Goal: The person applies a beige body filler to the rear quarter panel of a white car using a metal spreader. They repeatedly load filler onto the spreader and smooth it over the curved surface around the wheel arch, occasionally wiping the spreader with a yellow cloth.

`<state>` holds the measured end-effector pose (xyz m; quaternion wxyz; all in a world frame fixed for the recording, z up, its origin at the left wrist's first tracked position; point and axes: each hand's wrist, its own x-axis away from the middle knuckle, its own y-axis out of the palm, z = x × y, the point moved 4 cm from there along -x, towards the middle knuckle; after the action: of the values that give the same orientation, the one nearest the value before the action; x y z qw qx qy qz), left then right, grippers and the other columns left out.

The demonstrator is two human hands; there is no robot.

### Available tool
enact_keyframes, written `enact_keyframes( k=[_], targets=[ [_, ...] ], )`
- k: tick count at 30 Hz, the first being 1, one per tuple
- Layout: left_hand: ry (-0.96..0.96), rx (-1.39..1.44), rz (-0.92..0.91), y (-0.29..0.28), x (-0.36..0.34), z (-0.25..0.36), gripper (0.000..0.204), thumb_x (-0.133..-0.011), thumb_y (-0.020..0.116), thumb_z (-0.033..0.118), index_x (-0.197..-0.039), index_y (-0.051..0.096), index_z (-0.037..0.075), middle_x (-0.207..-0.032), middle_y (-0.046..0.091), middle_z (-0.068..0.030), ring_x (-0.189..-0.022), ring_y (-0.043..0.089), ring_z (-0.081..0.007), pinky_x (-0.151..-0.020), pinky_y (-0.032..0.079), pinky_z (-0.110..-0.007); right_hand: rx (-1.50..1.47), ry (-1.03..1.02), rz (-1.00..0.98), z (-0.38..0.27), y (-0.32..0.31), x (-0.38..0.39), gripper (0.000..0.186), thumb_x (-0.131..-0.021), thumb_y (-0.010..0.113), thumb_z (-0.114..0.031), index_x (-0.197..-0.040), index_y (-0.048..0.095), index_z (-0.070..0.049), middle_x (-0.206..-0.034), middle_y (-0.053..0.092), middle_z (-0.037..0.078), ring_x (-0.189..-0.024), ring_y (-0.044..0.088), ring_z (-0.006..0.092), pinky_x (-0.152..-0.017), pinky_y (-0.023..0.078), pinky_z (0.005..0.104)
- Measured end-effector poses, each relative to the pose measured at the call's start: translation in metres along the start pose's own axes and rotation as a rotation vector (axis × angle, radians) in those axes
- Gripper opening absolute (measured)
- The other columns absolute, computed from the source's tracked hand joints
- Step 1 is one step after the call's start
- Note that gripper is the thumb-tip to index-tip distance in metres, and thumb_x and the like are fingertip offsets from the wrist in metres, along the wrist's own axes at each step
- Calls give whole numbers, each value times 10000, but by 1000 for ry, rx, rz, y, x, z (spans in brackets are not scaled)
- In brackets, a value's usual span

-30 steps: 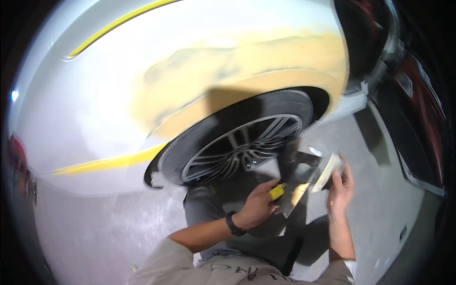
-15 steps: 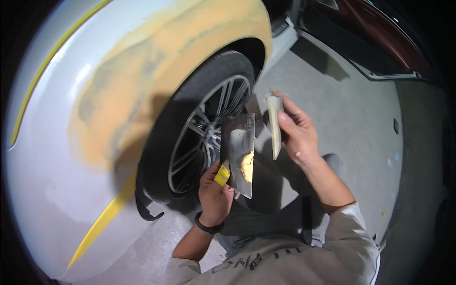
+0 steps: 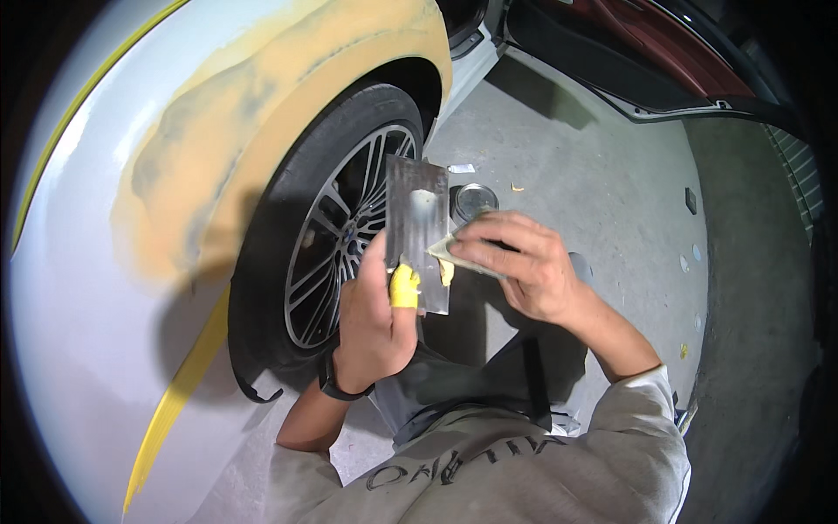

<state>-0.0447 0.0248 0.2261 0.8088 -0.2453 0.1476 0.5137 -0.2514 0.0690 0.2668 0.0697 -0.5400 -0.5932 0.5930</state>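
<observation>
My left hand (image 3: pixel 380 327), with yellow tape round its thumb, grips a flat metal plate (image 3: pixel 417 231) smeared with filler. A blob of pale yellow putty (image 3: pixel 446 272) sits at the plate's right edge. In my right hand (image 3: pixel 532 262) is a pale, flat putty spreader (image 3: pixel 443 253), its edge against the plate next to the putty. Left of my hands is a white car fender (image 3: pixel 78 341), with a broad patch of tan, sanded filler (image 3: pixel 188 201) above the wheel arch. The car wheel (image 3: pixel 349 227) stands just behind my left hand.
A round tin (image 3: pixel 474 201) stands on the grey floor (image 3: pixel 602 201) beyond my right hand. Small scraps lie near it. An open car door (image 3: pixel 628 61) with a dark red lining reaches across the upper right. Yellow tape (image 3: pixel 179 397) runs down the fender.
My right hand has turned and come down left, bringing the spreader onto the plate. My left hand has shifted up and left with the plate. The tin has come into view.
</observation>
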Motion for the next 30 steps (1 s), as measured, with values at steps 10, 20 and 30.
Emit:
enact_keyframes(
  k=[10,20,30],
  targets=[
    [-160,153,206,8,-9,-21,543,-957,546,2,-1475,402,-74,-994,696,-278,-792,713,-391,-722,548,-476,-199,22,-56,-22,2,33,396,-718,639,59,-1084,762,-31,-1056,725,141,-965,715,348,-887,597,472],
    [-615,1130,281,73,14,-33,516,-972,325,-24,-1469,458,18,-1148,641,-79,-914,587,-100,-768,491,-250,-179,-219,231,1,32,38,291,-827,772,-174,-1108,826,-226,-1182,665,104,-1113,633,315,-1145,436,620],
    [-571,1007,493,75,10,-32,482,-1044,406,57,-1518,417,-27,-1316,641,-130,-1144,655,-170,-903,526,-283,-127,-336,26,114,34,20,339,-765,710,-97,-1090,806,-104,-1135,674,116,-1119,654,313,-1133,445,611]
  ],
)
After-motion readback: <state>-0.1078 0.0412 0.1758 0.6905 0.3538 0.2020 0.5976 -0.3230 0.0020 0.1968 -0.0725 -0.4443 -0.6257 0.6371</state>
